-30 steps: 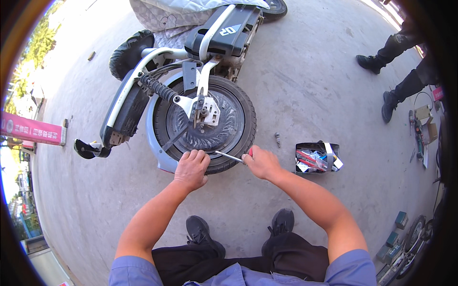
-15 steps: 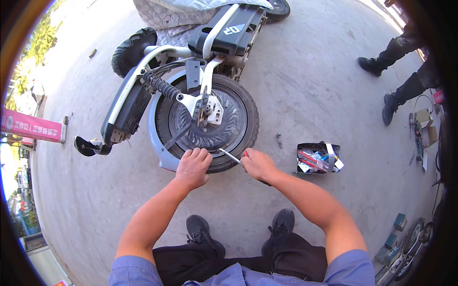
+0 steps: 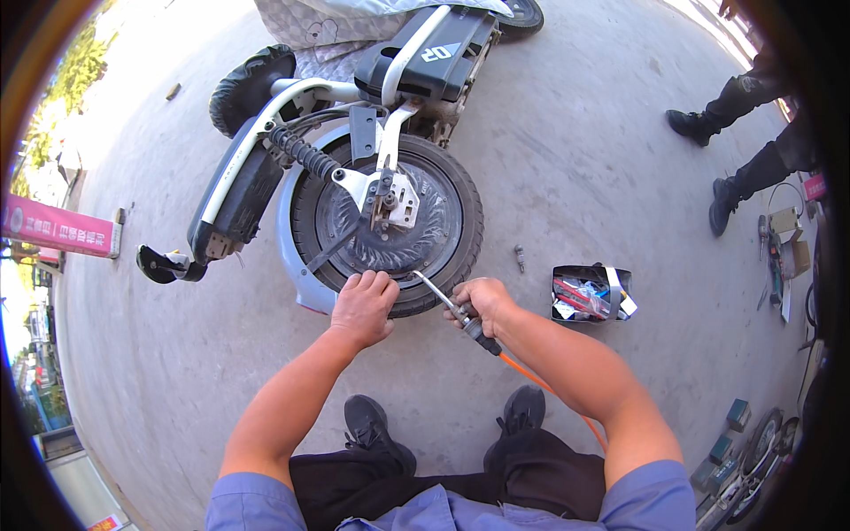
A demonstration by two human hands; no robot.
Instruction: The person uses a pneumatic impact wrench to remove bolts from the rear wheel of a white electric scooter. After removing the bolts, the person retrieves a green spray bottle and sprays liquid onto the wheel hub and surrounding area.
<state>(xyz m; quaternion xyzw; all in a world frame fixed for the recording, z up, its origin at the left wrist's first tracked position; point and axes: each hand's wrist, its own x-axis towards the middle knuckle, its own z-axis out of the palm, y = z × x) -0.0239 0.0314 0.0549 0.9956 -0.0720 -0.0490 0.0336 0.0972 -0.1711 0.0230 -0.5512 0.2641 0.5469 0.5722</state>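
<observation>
An electric scooter lies on its side on the concrete, its rear wheel facing up with a black tyre and silver hub. My left hand rests flat on the tyre's near edge, fingers spread over the rubber. My right hand grips a slim metal tool with a black handle and an orange hose trailing back past my arm. The tool's tip points at the tyre's near edge, between my two hands.
A small open box of tools sits on the ground to the right of the wheel, a loose bolt beside it. Another person's legs and black shoes stand at the far right. Boxes and parts lie at the lower right.
My right hand has shifted its hold down the tool so the black handle and orange hose now show. My left hand stays on the tyre.
</observation>
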